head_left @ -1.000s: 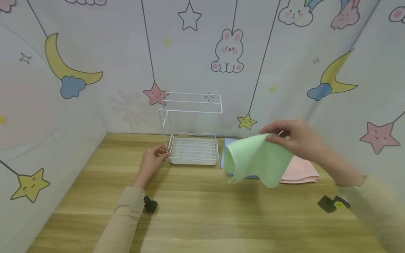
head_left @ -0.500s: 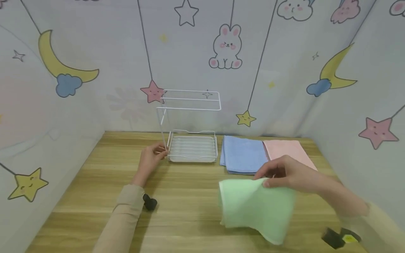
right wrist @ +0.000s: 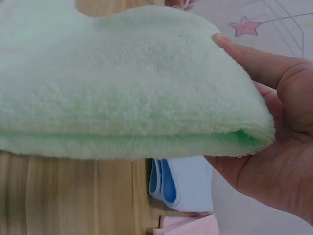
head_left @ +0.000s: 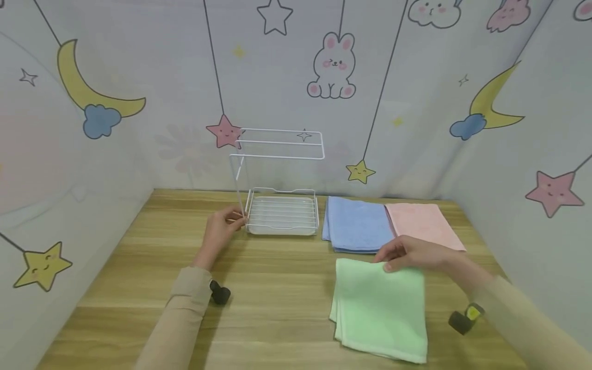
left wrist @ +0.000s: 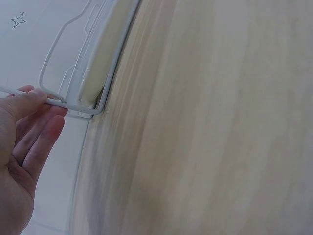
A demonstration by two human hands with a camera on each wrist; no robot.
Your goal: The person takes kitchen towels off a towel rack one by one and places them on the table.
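Note:
A folded pale green towel [head_left: 381,311] hangs down over the front right of the table, its upper edge pinched by my right hand [head_left: 413,254]. In the right wrist view the thumb lies on one face of the towel [right wrist: 146,83] and the other fingers go behind it. My left hand [head_left: 221,228] pinches the lower left upright of a white wire rack [head_left: 277,158]. The left wrist view shows thumb and fingertips on the rack's wire [left wrist: 73,105]. A pale tray [head_left: 282,231] sits in the rack's base.
Right of the rack, a folded blue towel [head_left: 358,226] and a folded pink towel [head_left: 425,223] lie side by side on the wooden table [head_left: 259,303]. A printed cloth backdrop [head_left: 185,77] stands behind and along both sides.
My right hand has brought the green towel down and nearer from above the other towels, uncovering them. The towel now hangs flatter. My left hand stays on the rack.

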